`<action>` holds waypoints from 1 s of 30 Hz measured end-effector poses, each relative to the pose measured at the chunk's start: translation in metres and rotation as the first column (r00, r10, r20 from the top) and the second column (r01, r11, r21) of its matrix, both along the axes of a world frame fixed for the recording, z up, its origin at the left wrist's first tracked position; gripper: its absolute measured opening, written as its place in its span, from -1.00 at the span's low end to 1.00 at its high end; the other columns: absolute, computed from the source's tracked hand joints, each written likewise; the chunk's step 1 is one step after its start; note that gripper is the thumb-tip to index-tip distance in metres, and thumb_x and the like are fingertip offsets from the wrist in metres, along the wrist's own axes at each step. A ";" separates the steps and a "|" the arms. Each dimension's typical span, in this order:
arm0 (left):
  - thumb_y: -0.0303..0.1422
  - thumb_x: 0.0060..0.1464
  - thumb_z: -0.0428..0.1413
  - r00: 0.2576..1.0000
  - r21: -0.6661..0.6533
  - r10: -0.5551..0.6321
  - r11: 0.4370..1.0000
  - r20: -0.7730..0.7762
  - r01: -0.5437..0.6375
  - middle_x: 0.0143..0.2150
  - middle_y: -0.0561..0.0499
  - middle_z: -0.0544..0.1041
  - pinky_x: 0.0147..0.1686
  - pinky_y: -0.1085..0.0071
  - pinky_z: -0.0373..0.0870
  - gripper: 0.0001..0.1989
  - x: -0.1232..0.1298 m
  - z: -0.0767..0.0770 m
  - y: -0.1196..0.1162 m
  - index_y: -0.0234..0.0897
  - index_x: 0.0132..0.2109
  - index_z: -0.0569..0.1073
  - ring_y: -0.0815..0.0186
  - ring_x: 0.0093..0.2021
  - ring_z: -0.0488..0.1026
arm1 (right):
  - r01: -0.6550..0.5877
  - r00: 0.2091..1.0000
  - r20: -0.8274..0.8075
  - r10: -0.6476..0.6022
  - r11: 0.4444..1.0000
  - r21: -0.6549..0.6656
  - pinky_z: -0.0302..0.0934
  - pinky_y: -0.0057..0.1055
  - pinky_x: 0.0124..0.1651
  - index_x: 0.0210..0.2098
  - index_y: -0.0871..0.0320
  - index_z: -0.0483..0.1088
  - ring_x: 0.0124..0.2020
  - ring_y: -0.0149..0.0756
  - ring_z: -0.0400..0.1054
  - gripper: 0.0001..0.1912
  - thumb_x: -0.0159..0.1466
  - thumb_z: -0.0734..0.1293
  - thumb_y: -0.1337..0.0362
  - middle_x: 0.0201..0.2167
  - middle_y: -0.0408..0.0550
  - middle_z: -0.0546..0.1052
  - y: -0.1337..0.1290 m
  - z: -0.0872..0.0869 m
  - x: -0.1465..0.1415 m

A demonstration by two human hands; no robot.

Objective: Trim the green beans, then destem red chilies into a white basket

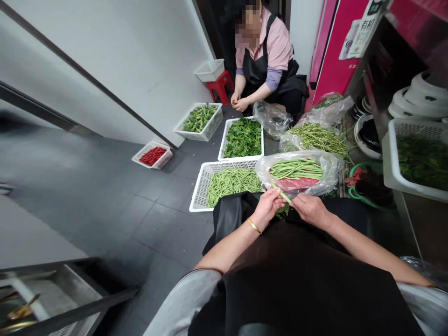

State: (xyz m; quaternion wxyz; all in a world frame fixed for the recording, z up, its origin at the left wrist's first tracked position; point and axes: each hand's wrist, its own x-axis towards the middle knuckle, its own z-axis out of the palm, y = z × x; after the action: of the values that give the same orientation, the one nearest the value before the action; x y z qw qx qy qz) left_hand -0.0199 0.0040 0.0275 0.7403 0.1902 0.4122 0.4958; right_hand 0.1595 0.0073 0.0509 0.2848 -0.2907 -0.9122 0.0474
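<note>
Between my two hands stretches a green bean (282, 193), held above my apron-covered lap. My left hand (269, 204), with a gold bangle at the wrist, is closed on one end of it. Fingers of my right hand (308, 208) pinch the other end. Just beyond lies an opened clear plastic bag (331, 169) with long whole beans (297, 169) in it. To its left stands a white perforated basket (200, 195) holding short bean pieces (233, 183). Some green bits lie below my hands, partly hidden.
Ahead squats a person (269, 56) in a black apron, hands together. Around are a basket of leafy greens (243, 137), a basket of cut green vegetables (200, 118), a basket of red peppers (153, 156), and loose thin stems (320, 138). A metal shelf with bowls (416, 100) borders the right.
</note>
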 end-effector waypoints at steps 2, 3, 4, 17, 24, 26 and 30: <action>-0.19 -0.21 0.41 0.988 -0.015 -0.153 0.988 -0.008 0.153 -0.55 0.04 0.47 -0.56 0.54 0.35 -0.58 0.002 -0.002 -0.004 -0.42 -0.37 0.44 0.46 -0.60 0.40 | -0.193 0.981 -0.014 0.192 0.981 -0.016 0.13 -0.43 -0.40 -0.45 0.15 0.35 -0.49 -0.37 0.27 -0.67 0.42 0.12 0.35 -0.54 -0.09 0.40 -0.007 0.003 -0.006; -0.20 -0.25 0.43 0.972 -0.016 -0.236 0.972 -0.014 0.236 -0.55 0.05 0.46 -0.57 0.55 0.33 -0.57 0.002 -0.002 -0.005 -0.43 -0.38 0.46 0.47 -0.61 0.38 | -0.275 0.961 -0.050 0.273 0.960 -0.057 0.13 -0.44 -0.39 -0.44 0.14 0.34 -0.49 -0.37 0.28 -0.67 0.42 0.11 0.34 -0.53 -0.09 0.41 -0.010 0.004 -0.008; -0.21 -0.28 0.44 0.953 -0.012 -0.301 0.953 -0.020 0.301 -0.56 0.05 0.45 -0.57 0.55 0.33 -0.57 0.001 -0.002 -0.006 -0.44 -0.39 0.47 0.47 -0.61 0.38 | -0.327 0.943 -0.098 0.317 0.937 -0.119 0.15 -0.44 -0.38 -0.42 0.14 0.34 -0.48 -0.37 0.28 -0.68 0.43 0.11 0.32 -0.53 -0.09 0.42 -0.012 0.005 -0.007; -0.18 -0.23 0.41 0.997 0.110 0.019 0.994 -0.071 -0.011 -0.47 0.02 0.54 -0.39 0.48 0.49 -0.57 0.001 0.007 0.002 -0.38 -0.33 0.44 0.41 -0.51 0.50 | -0.037 0.953 -0.178 -0.245 0.490 -0.871 0.18 -0.47 -0.47 -0.41 0.14 0.40 -0.62 -0.39 0.31 -0.60 0.34 0.19 -0.03 -0.67 -0.19 0.41 -0.007 0.000 0.006; -0.27 -0.14 0.38 0.989 0.104 0.144 0.985 -0.018 -0.141 -0.37 0.01 0.56 -0.23 0.42 0.51 -0.66 -0.003 0.020 0.004 -0.36 -0.27 0.47 0.39 -0.37 0.54 | -0.062 0.855 -0.307 -0.418 0.506 -0.860 0.19 -0.46 -0.53 -0.51 0.14 0.38 -0.64 -0.40 0.26 -0.54 0.21 0.34 -0.14 -0.69 -0.17 0.38 0.012 0.004 -0.006; -0.29 -0.12 0.37 0.991 0.132 0.131 0.983 -0.029 -0.126 -0.32 0.00 0.57 -0.19 0.40 0.51 -0.68 -0.005 0.024 0.005 -0.36 -0.24 0.49 0.38 -0.34 0.54 | -0.237 0.826 -0.338 -0.451 0.266 -0.935 0.21 -0.46 -0.59 -0.43 0.16 0.42 -0.67 -0.39 0.29 -0.53 0.13 0.40 -0.17 -0.70 -0.20 0.38 0.017 0.003 -0.005; -0.33 -0.06 0.33 0.995 0.146 0.098 0.984 0.010 -0.098 -0.22 -0.04 0.58 -0.11 0.37 0.49 -0.73 -0.005 0.025 0.002 -0.35 -0.22 0.50 0.35 -0.27 0.55 | -0.370 0.756 -0.412 -0.508 0.188 -0.910 0.19 -0.49 -0.62 -0.43 0.18 0.41 -0.66 -0.39 0.32 -0.54 0.10 0.45 -0.12 -0.69 -0.21 0.38 0.017 0.005 -0.001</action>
State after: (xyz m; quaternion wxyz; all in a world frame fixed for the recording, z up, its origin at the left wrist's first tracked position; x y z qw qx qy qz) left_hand -0.0249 0.0063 0.0523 0.6998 0.2228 0.3825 0.5607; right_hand 0.1580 0.0240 0.0558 0.3292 -0.4107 -0.4854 0.6981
